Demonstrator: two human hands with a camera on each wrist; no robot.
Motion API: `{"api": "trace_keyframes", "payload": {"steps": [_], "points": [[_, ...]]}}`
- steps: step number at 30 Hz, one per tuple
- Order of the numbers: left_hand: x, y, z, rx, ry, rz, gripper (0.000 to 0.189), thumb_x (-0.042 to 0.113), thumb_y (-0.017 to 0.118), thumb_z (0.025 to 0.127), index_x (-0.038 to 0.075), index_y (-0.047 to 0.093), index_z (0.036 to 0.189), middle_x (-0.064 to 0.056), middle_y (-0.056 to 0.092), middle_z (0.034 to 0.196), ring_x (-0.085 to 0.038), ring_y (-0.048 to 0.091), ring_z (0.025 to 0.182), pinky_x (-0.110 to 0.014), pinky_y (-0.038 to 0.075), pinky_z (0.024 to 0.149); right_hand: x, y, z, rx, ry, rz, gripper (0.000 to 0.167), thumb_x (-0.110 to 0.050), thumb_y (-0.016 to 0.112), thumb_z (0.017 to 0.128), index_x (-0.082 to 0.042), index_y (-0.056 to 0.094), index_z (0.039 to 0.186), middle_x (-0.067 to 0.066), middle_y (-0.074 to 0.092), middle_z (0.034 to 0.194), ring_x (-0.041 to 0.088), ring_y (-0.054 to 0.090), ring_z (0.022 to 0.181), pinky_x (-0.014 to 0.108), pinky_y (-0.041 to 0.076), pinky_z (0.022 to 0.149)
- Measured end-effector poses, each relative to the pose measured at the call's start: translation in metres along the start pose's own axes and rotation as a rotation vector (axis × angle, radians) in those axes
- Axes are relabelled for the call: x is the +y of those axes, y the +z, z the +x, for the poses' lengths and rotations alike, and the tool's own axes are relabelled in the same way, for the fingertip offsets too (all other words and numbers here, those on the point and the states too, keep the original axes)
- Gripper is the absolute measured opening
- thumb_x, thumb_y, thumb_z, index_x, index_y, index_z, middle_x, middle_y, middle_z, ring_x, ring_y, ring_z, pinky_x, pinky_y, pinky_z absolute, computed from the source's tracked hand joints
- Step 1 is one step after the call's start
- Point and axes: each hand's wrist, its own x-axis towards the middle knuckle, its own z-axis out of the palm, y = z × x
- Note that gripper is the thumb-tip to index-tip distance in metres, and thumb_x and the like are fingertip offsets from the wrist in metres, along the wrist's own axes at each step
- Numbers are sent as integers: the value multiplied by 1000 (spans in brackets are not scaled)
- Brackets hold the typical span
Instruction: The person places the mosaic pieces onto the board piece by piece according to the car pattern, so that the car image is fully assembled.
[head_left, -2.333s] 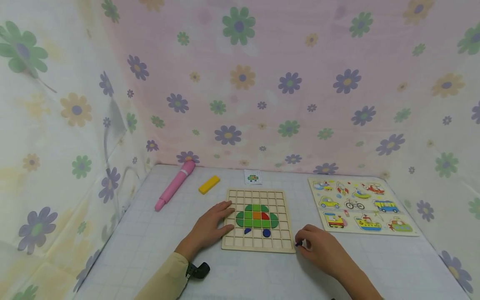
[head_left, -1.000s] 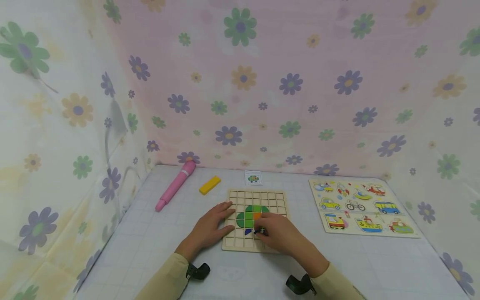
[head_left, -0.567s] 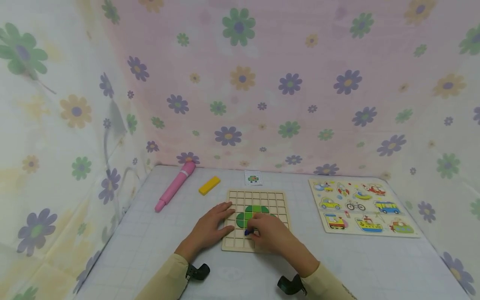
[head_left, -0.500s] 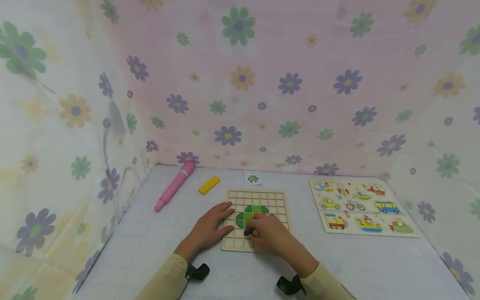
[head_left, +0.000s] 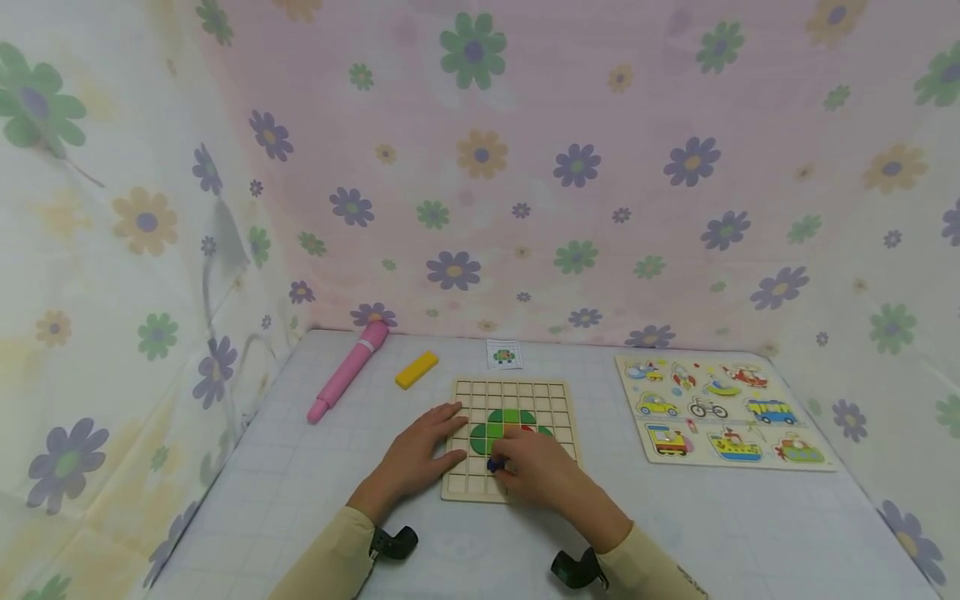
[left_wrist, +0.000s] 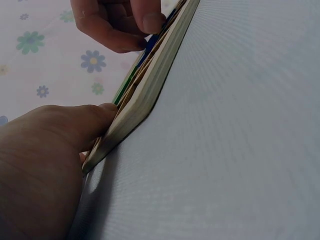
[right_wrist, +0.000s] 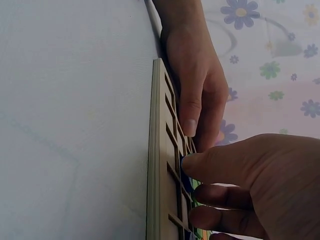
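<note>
A square wooden grid board (head_left: 448, 492) lies on the table, with green pieces (head_left: 480, 439) and a bit of red showing in its middle cells. My left hand (head_left: 416, 450) rests along the board's left edge, fingers spread and thumb on the rim. Over the lower middle cells, my right hand (head_left: 540, 468) pinches a small dark blue puzzle piece (head_left: 495, 464) down at the grid. In the right wrist view the thumb lies against the blue piece (right_wrist: 186, 176), close beside the left fingers. My right hand hides the orange cell and the round blue piece.
A small pattern card (head_left: 503, 355) lies behind the board. Back left are a yellow block (head_left: 417, 369) and a pink tube with a white band (head_left: 347, 372). A vehicle puzzle board (head_left: 702, 454) lies to the right. Floral cloth walls surround the table.
My right hand has carried the dark blue piece from the board's right side leftward onto the lower middle cells, beside another blue piece. My left hand has stayed at the edge.
</note>
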Motion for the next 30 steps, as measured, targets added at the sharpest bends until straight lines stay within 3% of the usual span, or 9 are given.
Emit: {"api": "trace_keyframes", "payload": {"steps": [8,30], "points": [[0,1,1,-4,-4,5,60,44,71,105,17,59,158,-2,43,171,-29,35,159,-55,36,124,2,0,-1,-16,45,9,13,-18,88,92,-21,77,97,-10,65,94,7,61,83,35,58,77],[5,-3,-1,-10,-23,8,58,40,72,106,17,59,157,-2,42,171,-29,35,159,-55,35,125,1,2,2,6,9,11,14,-16,89,91,-18,76,94,-9,65,88,7,58,79,33,56,73]]}}
